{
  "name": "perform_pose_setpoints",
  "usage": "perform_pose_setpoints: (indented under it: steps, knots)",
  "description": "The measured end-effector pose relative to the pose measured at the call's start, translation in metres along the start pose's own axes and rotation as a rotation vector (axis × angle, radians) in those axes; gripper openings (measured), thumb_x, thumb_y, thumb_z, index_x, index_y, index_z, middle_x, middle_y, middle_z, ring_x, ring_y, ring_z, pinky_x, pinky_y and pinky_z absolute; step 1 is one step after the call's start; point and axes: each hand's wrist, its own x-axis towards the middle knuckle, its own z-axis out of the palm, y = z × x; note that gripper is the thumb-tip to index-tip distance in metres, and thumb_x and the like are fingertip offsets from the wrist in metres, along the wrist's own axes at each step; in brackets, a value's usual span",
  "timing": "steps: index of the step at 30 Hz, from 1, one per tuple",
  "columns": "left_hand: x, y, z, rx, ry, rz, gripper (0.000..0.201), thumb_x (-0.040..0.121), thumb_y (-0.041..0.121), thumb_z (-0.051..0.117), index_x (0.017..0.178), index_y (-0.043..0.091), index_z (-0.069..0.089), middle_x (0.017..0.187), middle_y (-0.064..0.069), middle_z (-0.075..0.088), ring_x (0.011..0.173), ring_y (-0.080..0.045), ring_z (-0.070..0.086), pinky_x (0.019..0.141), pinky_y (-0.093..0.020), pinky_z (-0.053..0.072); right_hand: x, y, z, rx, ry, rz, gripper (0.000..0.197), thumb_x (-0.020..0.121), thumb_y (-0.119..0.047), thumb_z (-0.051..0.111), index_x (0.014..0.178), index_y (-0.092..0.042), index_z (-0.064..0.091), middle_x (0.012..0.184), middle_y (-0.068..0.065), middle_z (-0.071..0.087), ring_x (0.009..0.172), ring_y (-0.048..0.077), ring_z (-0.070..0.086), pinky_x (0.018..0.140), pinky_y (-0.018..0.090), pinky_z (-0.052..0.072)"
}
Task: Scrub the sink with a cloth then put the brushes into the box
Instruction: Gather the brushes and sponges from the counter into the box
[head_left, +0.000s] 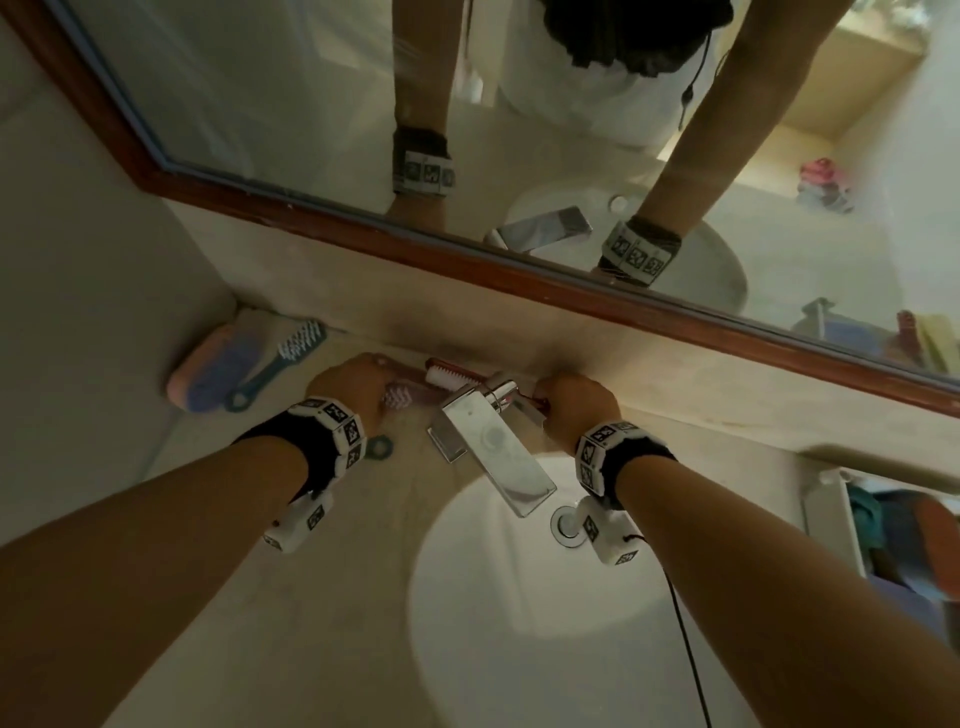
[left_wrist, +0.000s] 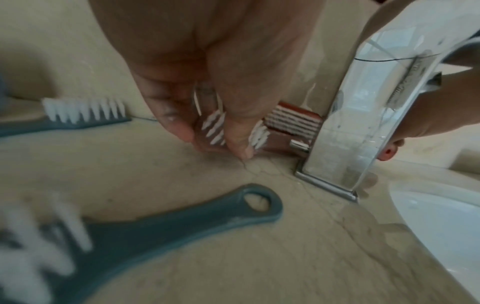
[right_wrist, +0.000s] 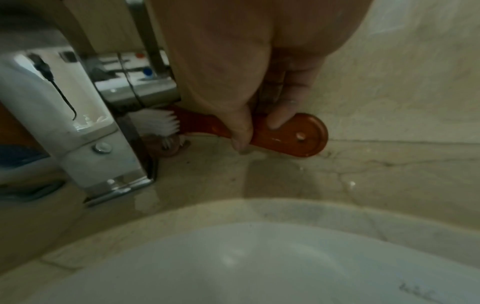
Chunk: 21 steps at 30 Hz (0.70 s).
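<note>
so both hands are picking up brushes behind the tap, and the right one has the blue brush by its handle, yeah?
Not quite: the right hand grips a red-brown brush by its handle, as the right wrist view shows. The blue brushes lie untouched on the counter. The left hand pinches a pinkish brush.

I see a white sink (head_left: 519, 623) set in a beige, faintly veined counter (head_left: 322, 597), with a shiny chrome tap (head_left: 488, 441) at its far rim. Behind the tap lies a reddish-brown brush (right_wrist: 288, 136) with white bristles. Just left of it is a pale pink brush (left_wrist: 213, 127), its white bristles set in slanted rows. Two teal brushes with white bristles lie on the left: one far (head_left: 283, 364), one near (left_wrist: 145, 228). At the far left sits a sponge (head_left: 208, 371) striped pink and purple. The mirror (head_left: 519, 130) has a dark brown frame. My wrist bands (head_left: 332, 431) are black with white blocks bearing black-and-white square markers.
</note>
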Motion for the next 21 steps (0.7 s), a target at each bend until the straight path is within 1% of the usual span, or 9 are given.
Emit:
perform_pose_setpoints:
  steps: [3, 5, 7, 9, 12, 14, 17, 19, 21]
  knots:
    - [-0.005, -0.008, -0.015, -0.046, -0.023, -0.035, 0.033, 0.097, 0.029, 0.050, 0.124, 0.014, 0.059, 0.124, -0.009, 0.060, 0.108, -0.028, 0.058, 0.094, -0.034, 0.046, -0.009, 0.008, -0.012, -0.024, 0.053, 0.011, 0.019, 0.091, -0.021, 0.056, 0.104, -0.024, 0.068, 0.102, 0.002, 0.067, 0.094, 0.026, 0.063, 0.074, 0.031, 0.048]
    - [-0.011, -0.011, -0.030, -0.086, 0.011, -0.058, 0.018, 0.094, 0.026, 0.056, 0.105, 0.014, 0.063, 0.109, -0.010, 0.064, 0.096, -0.028, 0.058, 0.086, -0.034, 0.047, -0.016, 0.014, -0.023, -0.057, 0.083, 0.010, 0.016, 0.091, -0.022, 0.056, 0.103, -0.023, 0.068, 0.102, 0.003, 0.065, 0.095, 0.026, 0.062, 0.072, 0.030, 0.045]
    - [-0.021, -0.011, -0.050, -0.183, 0.062, -0.091, 0.006, 0.093, 0.024, 0.060, 0.092, 0.018, 0.058, 0.101, -0.009, 0.063, 0.087, -0.026, 0.056, 0.079, -0.034, 0.046, -0.024, 0.018, -0.038, -0.102, 0.119, 0.003, 0.014, 0.090, -0.021, 0.057, 0.101, -0.021, 0.067, 0.102, 0.003, 0.064, 0.094, 0.026, 0.063, 0.071, 0.030, 0.044]
    - [-0.037, -0.009, -0.068, -0.178, 0.142, -0.126, 0.015, 0.092, 0.032, 0.062, 0.096, 0.019, 0.056, 0.095, -0.002, 0.057, 0.086, -0.025, 0.055, 0.073, -0.031, 0.042, -0.033, 0.021, -0.054, -0.115, 0.157, -0.011, 0.011, 0.090, -0.019, 0.058, 0.099, -0.020, 0.065, 0.101, 0.003, 0.064, 0.095, 0.026, 0.063, 0.072, 0.032, 0.046]
    - [-0.063, -0.002, -0.095, -0.226, 0.293, -0.147, 0.031, 0.082, 0.045, 0.071, 0.099, 0.020, 0.062, 0.099, -0.005, 0.057, 0.097, -0.029, 0.058, 0.079, -0.030, 0.042, -0.052, 0.022, -0.077, -0.122, 0.211, -0.067, 0.009, 0.090, -0.019, 0.057, 0.097, -0.019, 0.063, 0.097, 0.003, 0.065, 0.089, 0.026, 0.064, 0.066, 0.031, 0.046]
    - [-0.081, 0.008, -0.112, -0.260, 0.373, -0.137, 0.035, 0.080, 0.042, 0.074, 0.099, 0.014, 0.066, 0.103, -0.009, 0.061, 0.099, -0.029, 0.058, 0.083, -0.031, 0.042, -0.065, 0.022, -0.093, -0.120, 0.247, -0.105, 0.010, 0.090, -0.020, 0.056, 0.098, -0.020, 0.062, 0.095, 0.002, 0.065, 0.086, 0.026, 0.065, 0.063, 0.030, 0.043]
    - [-0.113, 0.025, -0.140, -0.413, 0.509, -0.134, 0.033, 0.076, 0.032, 0.080, 0.099, 0.010, 0.071, 0.102, -0.008, 0.065, 0.098, -0.026, 0.060, 0.083, -0.029, 0.046, -0.087, 0.022, -0.117, -0.132, 0.274, -0.150, 0.013, 0.090, -0.025, 0.054, 0.102, -0.021, 0.058, 0.097, 0.001, 0.061, 0.087, 0.025, 0.062, 0.064, 0.031, 0.043]
    - [-0.134, 0.034, -0.154, -0.403, 0.567, -0.133, 0.031, 0.076, 0.028, 0.080, 0.100, 0.011, 0.072, 0.098, -0.006, 0.066, 0.097, -0.024, 0.062, 0.076, -0.025, 0.042, -0.105, 0.021, -0.131, -0.143, 0.288, -0.183, 0.014, 0.091, -0.026, 0.053, 0.104, -0.021, 0.056, 0.099, 0.001, 0.061, 0.087, 0.024, 0.061, 0.065, 0.031, 0.042]
    - [-0.153, 0.040, -0.168, -0.399, 0.571, -0.115, 0.025, 0.077, 0.028, 0.078, 0.093, 0.010, 0.072, 0.088, -0.006, 0.065, 0.090, -0.025, 0.063, 0.068, -0.024, 0.039, -0.125, 0.020, -0.144, -0.119, 0.307, -0.215, 0.015, 0.092, -0.024, 0.052, 0.107, -0.020, 0.054, 0.103, 0.002, 0.059, 0.089, 0.025, 0.059, 0.065, 0.032, 0.040]
